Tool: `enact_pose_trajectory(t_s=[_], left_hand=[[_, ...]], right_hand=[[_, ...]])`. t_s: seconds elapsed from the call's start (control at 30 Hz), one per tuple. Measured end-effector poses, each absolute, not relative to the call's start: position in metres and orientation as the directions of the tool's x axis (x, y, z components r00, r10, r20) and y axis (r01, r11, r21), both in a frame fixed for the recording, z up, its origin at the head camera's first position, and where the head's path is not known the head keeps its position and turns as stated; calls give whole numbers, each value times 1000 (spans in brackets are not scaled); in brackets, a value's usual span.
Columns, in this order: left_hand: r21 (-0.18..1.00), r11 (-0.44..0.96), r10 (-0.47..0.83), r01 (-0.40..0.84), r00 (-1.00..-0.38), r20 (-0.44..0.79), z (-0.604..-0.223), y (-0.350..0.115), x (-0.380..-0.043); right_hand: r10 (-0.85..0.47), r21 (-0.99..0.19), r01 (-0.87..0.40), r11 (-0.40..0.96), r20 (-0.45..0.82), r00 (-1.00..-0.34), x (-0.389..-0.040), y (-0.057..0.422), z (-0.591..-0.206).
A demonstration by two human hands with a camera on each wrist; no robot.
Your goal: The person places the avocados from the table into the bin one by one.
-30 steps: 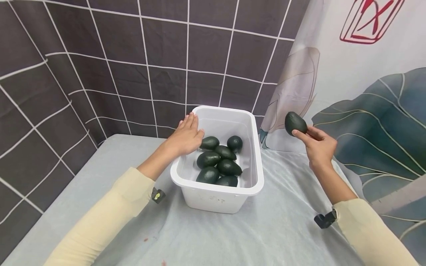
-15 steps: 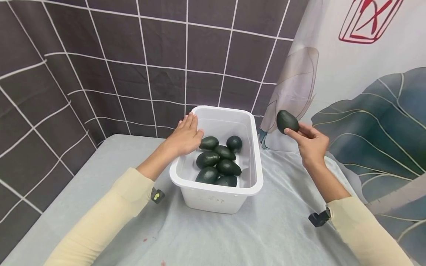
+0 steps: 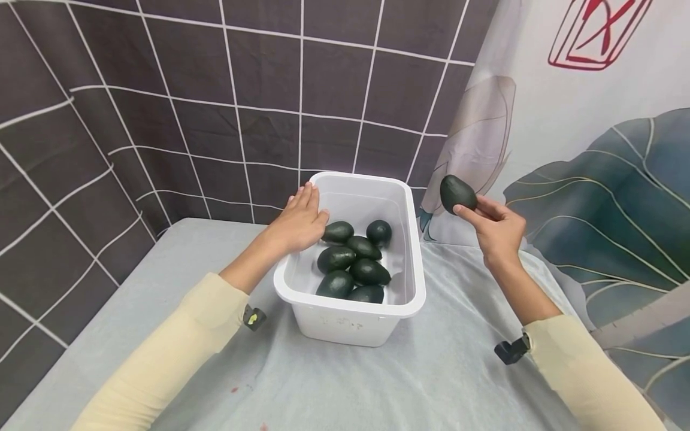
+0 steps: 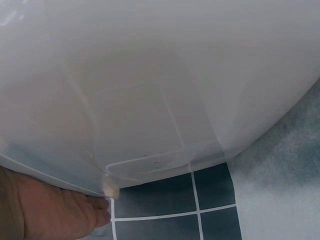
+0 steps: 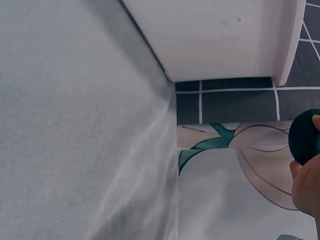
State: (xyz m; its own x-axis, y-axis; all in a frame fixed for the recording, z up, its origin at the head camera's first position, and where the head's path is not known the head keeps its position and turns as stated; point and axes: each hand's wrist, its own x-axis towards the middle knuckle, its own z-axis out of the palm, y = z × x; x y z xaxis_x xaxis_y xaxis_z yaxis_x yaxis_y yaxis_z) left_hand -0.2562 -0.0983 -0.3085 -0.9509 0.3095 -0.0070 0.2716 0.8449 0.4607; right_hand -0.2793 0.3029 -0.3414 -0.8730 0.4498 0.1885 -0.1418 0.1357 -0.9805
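Note:
In the head view a white plastic tub [image 3: 350, 302] stands on the cloth-covered table, with several dark green avocados [image 3: 335, 258] lying on its bottom. My left hand [image 3: 302, 221] rests on the tub's left rim, fingers straight and pointing toward the back. To the right of the tub, raised above the table, my right hand [image 3: 498, 227] pinches one avocado [image 3: 457, 194] between thumb and fingers. The right wrist view catches this held avocado [image 5: 302, 137] at its right edge. In the left wrist view my left hand [image 4: 60, 210] shows below the tub's wall [image 4: 150, 100].
A pale grey-blue cloth [image 3: 447, 371] covers the table and wrinkles on the right. Behind the tub hangs a dark grid-patterned backdrop [image 3: 259, 72]. A white curtain with large leaf prints [image 3: 609, 197] hangs at the right. Small black wrist cameras [image 3: 511, 350] sit at the cuffs.
My right hand has moved left toward the tub with the avocado in its grip, also rising slightly. The left hand and the tub have stayed in place.

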Motion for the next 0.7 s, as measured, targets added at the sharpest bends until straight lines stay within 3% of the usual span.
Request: enact_pose_trajectory(t_s=[0.7], left_hand=[[461,846,308,268,-951,-12,-309,-99,-257]], right_hand=[[438,-977,-194,85,212,-874,-283,283,-321]])
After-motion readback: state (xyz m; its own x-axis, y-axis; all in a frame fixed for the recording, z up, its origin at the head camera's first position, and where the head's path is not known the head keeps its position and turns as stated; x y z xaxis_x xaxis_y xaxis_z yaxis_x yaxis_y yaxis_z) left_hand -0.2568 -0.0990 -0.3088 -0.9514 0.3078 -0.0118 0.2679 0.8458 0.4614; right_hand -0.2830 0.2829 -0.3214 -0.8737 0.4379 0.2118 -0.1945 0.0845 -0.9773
